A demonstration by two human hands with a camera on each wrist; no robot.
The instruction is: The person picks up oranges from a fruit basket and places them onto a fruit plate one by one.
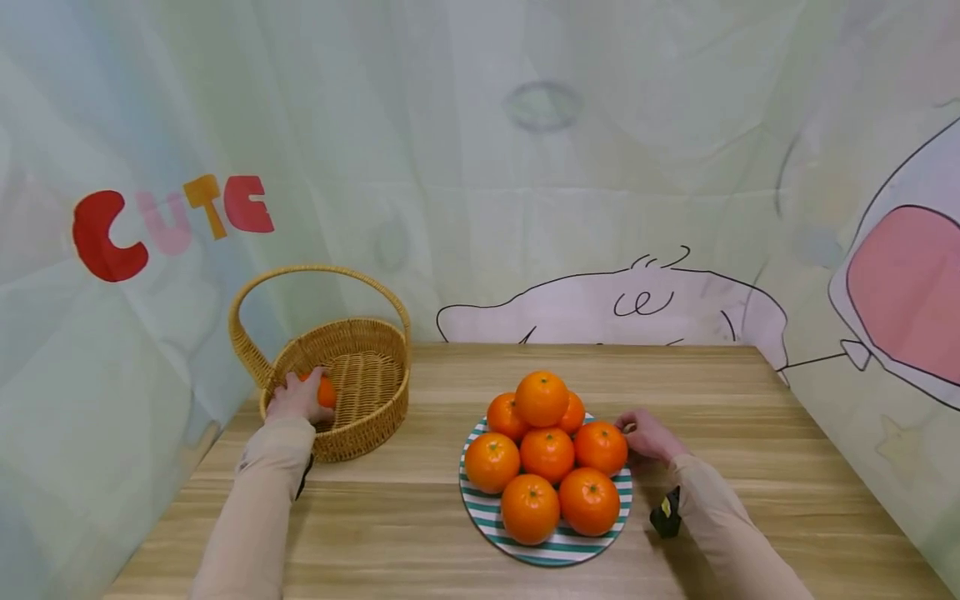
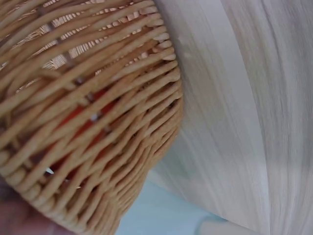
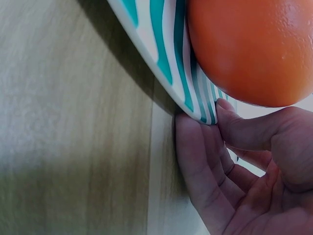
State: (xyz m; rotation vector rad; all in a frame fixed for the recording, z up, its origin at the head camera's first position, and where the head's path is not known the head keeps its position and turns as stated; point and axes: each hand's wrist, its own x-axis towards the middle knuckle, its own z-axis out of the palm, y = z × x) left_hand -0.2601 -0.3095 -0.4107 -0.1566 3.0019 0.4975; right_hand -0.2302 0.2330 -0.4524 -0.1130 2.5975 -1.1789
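Note:
Inside the wicker basket (image 1: 352,437), at its near left side, my left hand (image 1: 298,398) grips an orange (image 1: 326,393) from above. The left wrist view has the basket's woven wall (image 2: 117,107) in front, with red-orange showing through the gaps and a blurred bit of the hand (image 2: 24,218) at the corner. My right hand (image 1: 649,435) pinches the right rim of a green-and-white striped plate (image 1: 557,553), thumb (image 3: 244,129) on top and fingers beneath. Several oranges (image 1: 547,454) are piled on that plate, one (image 1: 542,398) topping the heap. Close above the right thumb sits another orange (image 3: 252,49).
Basket and plate stand on a wooden table (image 1: 397,533), the basket left and farther back. A tall arched handle (image 1: 318,268) rises over the basket. Printed curtains (image 1: 480,167) hang behind the table and along its sides.

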